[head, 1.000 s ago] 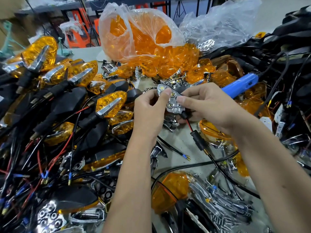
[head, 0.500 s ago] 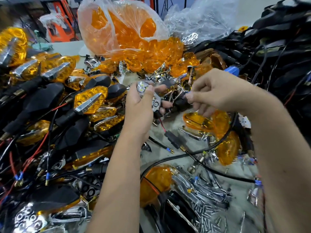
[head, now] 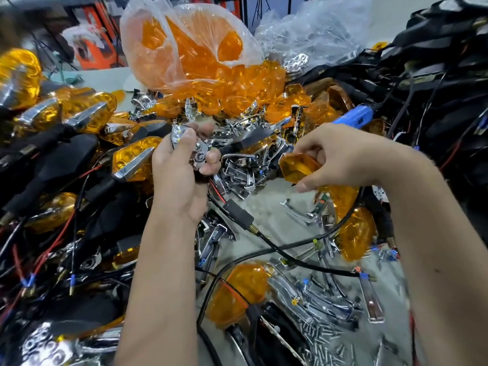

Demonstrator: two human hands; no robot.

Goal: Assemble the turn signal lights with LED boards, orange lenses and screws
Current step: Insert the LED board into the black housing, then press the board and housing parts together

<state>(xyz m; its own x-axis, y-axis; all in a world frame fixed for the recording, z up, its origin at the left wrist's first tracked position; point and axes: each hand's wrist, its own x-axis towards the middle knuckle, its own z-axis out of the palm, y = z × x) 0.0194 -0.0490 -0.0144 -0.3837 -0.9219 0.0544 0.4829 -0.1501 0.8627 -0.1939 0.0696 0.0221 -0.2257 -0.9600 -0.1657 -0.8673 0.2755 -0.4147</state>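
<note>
My left hand (head: 182,170) grips a turn signal body with its chrome LED reflector (head: 196,150) facing up, thumb over the top; red and black wires hang below it to a black connector (head: 237,213). My right hand (head: 340,157) pinches an orange lens (head: 297,166) between thumb and fingers, a hand's width to the right of the reflector. Loose screws (head: 322,336) lie in a heap near the bottom edge. More orange lenses spill from a clear plastic bag (head: 190,46) at the back.
Finished signals with black stems and orange lenses (head: 132,161) are piled on the left. Chrome trim pieces (head: 237,165) litter the middle. A blue electric screwdriver (head: 355,114) lies at the back right beside black wire bundles (head: 435,75). Another orange lens (head: 243,289) sits near the front.
My right hand left the reflector, reached to the right and picked up an orange lens. My left hand kept hold of the signal body and turned slightly.
</note>
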